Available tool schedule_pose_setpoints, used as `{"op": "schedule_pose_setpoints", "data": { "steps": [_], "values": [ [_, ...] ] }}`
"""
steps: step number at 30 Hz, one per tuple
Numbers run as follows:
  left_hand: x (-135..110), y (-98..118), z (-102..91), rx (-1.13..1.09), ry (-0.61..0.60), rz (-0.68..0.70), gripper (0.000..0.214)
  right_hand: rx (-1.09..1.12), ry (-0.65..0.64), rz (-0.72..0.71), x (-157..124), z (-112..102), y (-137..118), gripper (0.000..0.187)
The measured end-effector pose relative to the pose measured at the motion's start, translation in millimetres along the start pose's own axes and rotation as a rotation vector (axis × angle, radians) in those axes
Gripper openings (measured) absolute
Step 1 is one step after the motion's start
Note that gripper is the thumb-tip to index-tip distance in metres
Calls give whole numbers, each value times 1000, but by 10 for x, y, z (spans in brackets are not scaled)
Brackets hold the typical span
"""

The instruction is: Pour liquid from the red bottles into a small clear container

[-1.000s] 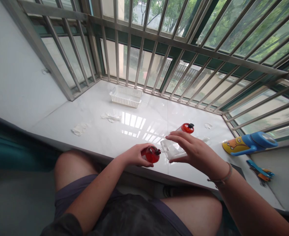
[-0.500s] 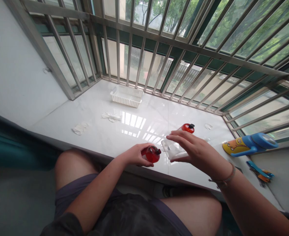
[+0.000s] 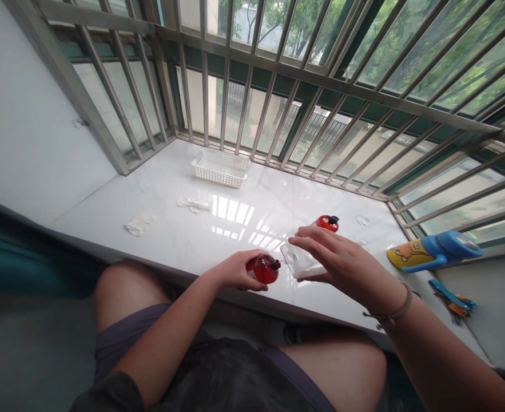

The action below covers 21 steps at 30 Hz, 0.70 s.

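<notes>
My left hand (image 3: 239, 270) is wrapped round a small bottle of red liquid (image 3: 266, 270) with a dark nozzle, tilted so its top points right. Just to its right, my right hand (image 3: 333, 254) grips a clear plastic container (image 3: 297, 262) between thumb and fingers. The container's mouth faces left, close to the bottle's nozzle. Whether the two touch I cannot make out. Behind my right fingers a second red bottle (image 3: 326, 223) with a black cap stands on the white sill (image 3: 273, 197).
A white perforated basket (image 3: 221, 171) sits near the window bars (image 3: 252, 114). Crumpled white tissues (image 3: 139, 224) lie to the left. On the right are a blue and yellow water bottle (image 3: 432, 252) and keys with a blue strap (image 3: 452, 297).
Both hands, the bottle and the container keep almost the same places. The whole view has shifted very slightly.
</notes>
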<state>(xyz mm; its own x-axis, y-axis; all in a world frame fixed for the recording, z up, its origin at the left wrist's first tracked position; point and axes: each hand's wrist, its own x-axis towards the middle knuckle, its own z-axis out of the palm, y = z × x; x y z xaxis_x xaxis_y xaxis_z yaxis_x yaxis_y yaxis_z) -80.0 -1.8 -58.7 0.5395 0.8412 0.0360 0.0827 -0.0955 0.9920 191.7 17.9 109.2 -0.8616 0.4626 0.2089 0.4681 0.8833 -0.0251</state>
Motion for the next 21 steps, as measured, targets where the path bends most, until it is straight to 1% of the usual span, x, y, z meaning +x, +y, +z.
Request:
{"op": "schedule_pose_setpoints", "data": {
  "steps": [5, 9, 12, 15, 17, 18, 21],
  "values": [
    [-2, -2, 6, -2, 1, -3, 74, -6, -14, -13, -15, 70, 22, 76],
    [-16, 12, 6, 1, 11, 0, 73, 78, 30, 58, -89, 263, 34, 75],
    [-26, 6, 4, 26, 22, -6, 74, 230, 136, 168, -186, 502, 6, 77],
    [-30, -11, 14, 59, 51, 17, 75, 451, 290, 337, -292, 785, -64, 79],
    [-23, -24, 30, 82, 82, 37, 75, 611, 362, 441, -360, 972, -122, 81],
    [-15, -30, 39, 92, 100, 44, 75, 658, 396, 493, -393, 1061, -148, 82],
    [23, -52, 67, 123, 164, 46, 75, 689, 502, 630, -492, 1308, -202, 81]
  ]
}}
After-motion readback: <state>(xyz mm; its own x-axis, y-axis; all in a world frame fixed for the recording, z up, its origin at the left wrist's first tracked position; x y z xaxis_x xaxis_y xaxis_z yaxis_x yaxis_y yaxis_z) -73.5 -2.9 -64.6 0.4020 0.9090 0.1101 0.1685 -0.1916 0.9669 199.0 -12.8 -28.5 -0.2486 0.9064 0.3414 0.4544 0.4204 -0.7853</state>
